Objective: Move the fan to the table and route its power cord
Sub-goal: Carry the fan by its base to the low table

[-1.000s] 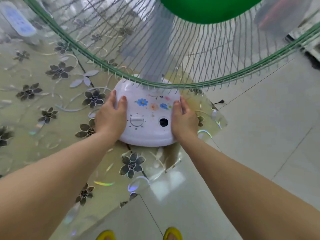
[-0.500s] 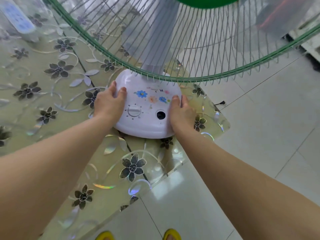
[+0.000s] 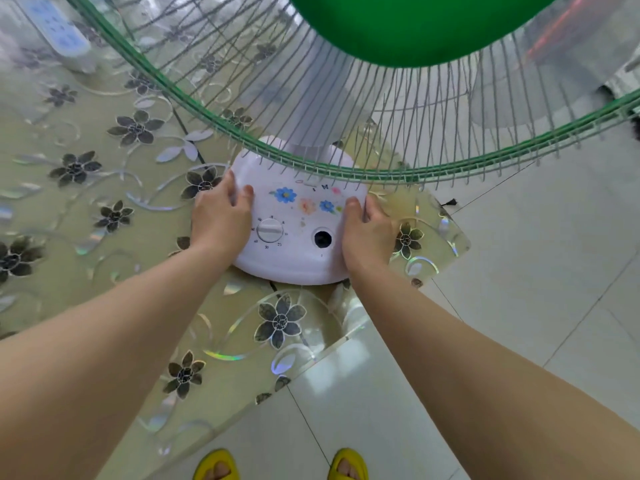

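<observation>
The fan's white base with painted flowers, a dial and a dark round hole rests on the table near its right corner. My left hand grips the base's left side and my right hand grips its right side. The green-rimmed wire guard and green hub fill the top of the view. A short dark piece of cord end shows on the floor past the table's corner; the rest of the cord is hidden.
The table has a clear cover printed with dark flowers. A white and blue remote-like device lies at the far left. The table's corner juts over a pale tiled floor. My feet in yellow slippers stand at the bottom.
The fan base has slid farther onto the table, away from the near edge, with both hands staying on its sides.
</observation>
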